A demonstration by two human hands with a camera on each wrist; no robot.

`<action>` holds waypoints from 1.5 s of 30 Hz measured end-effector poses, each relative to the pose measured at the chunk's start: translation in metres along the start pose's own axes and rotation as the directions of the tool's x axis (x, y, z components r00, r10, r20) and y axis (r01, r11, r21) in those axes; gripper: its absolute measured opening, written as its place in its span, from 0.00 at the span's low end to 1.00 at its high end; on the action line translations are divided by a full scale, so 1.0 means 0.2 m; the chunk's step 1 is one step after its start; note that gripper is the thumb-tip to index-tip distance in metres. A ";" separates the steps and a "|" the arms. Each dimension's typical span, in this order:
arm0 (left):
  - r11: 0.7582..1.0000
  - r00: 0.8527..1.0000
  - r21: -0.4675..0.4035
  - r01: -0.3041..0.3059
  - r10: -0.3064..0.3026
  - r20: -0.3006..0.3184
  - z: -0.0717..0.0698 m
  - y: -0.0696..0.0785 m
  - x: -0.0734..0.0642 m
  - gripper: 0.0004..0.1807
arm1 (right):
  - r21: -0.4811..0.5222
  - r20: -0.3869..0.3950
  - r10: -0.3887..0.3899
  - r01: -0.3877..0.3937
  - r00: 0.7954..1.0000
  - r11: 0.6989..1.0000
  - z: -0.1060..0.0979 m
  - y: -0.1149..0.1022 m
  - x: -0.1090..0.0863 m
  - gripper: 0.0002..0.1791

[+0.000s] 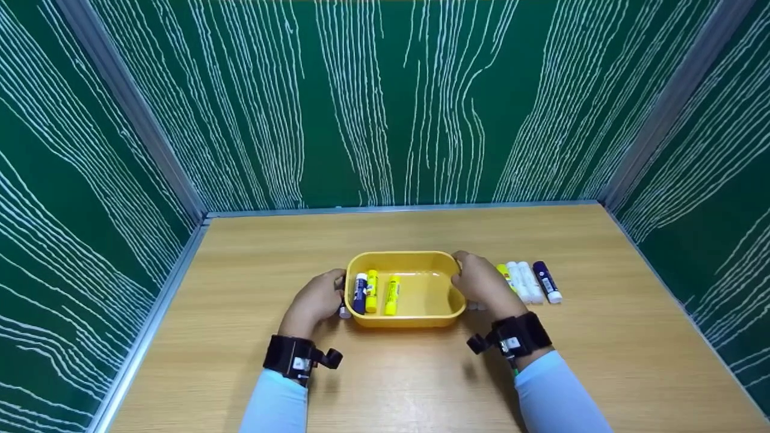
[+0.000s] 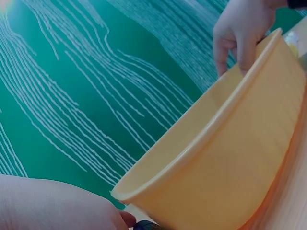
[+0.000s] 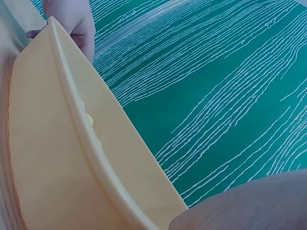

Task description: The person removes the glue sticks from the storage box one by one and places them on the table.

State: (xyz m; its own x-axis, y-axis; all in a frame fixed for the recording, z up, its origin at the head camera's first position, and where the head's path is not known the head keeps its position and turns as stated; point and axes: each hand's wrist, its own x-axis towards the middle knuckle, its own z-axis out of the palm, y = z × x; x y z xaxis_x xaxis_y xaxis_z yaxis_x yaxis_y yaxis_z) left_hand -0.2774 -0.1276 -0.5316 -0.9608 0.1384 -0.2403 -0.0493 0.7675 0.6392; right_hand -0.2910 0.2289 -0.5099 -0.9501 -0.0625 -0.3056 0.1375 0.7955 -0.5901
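Observation:
A yellow plastic basket (image 1: 421, 322) sits on the table between both hands. Inside, toward its left end, lie a navy glue stick with a white cap (image 1: 360, 293) and two yellow glue sticks (image 1: 372, 291). My left hand (image 1: 316, 299) grips the basket's left end; a dark glue stick with a white end (image 1: 344, 311) shows between hand and basket, largely hidden. At the opposite end my right hand (image 1: 484, 281) holds the rim near the far corner, its fingers (image 2: 247, 52) bent over the edge in the left wrist view.
Right of the basket, a row of glue sticks lies on the wooden table (image 1: 385, 379): yellow, white (image 1: 529, 282) and navy with a white cap (image 1: 546, 281). The right hand partly covers this row. Green panels with white wavy lines (image 1: 361, 102) enclose the back and sides.

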 end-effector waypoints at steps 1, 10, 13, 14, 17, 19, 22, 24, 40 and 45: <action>1.000 1.000 0.009 0.000 0.000 -0.002 0.00 0.00 0.00 0.29 | 0.004 0.005 0.003 -0.003 1.000 1.000 0.00 0.00 0.00 0.34; 0.995 0.976 0.041 0.089 -0.079 -0.201 -0.04 0.07 -0.01 0.25 | -0.001 -0.003 0.006 -0.006 1.000 1.000 0.01 0.00 0.01 0.34; 0.995 0.954 0.019 0.102 -0.093 -0.285 -0.05 0.14 -0.02 0.23 | -0.004 -0.006 0.000 0.000 1.000 1.000 0.01 0.00 0.01 0.34; 0.995 0.947 0.010 0.098 -0.090 -0.307 -0.05 0.16 -0.03 0.22 | -0.007 -0.009 -0.004 0.004 1.000 1.000 0.01 0.00 0.01 0.34; 0.998 0.935 -0.021 0.065 -0.068 -0.347 -0.03 0.24 -0.05 0.21 | -0.014 -0.014 -0.015 0.015 1.000 1.000 0.01 0.00 0.01 0.34; 0.999 0.934 -0.021 0.032 -0.037 -0.355 0.00 0.28 -0.06 0.21 | -0.023 -0.018 -0.023 0.022 1.000 0.999 0.01 -0.01 0.01 0.34; 1.000 0.937 0.011 -0.016 0.019 -0.350 0.04 0.33 -0.07 0.21 | -0.016 -0.013 -0.016 0.015 1.000 1.000 0.01 -0.01 0.01 0.34; 0.998 0.940 0.038 -0.043 0.054 -0.338 0.08 0.34 -0.07 0.21 | -0.016 -0.015 -0.014 0.014 1.000 1.000 0.01 -0.01 0.00 0.34; 0.982 0.970 0.123 -0.145 0.165 -0.177 0.25 0.47 -0.01 0.25 | 0.015 0.018 0.022 -0.022 1.000 1.000 0.00 -0.01 0.01 0.36; 0.967 0.980 0.236 -0.098 0.135 -0.148 0.28 0.50 0.01 0.29 | 0.001 0.004 0.004 -0.004 1.000 1.000 0.00 0.00 0.01 0.35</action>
State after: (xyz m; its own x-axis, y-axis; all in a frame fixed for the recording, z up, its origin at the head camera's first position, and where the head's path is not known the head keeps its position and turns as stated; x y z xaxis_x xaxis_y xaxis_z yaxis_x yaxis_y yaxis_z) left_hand -0.2694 -0.0154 -0.5090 -0.9883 0.1468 -0.0414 0.1104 0.8761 0.4693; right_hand -0.2936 0.2287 -0.5114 -0.9485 -0.0618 -0.3106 0.1413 0.7951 -0.5898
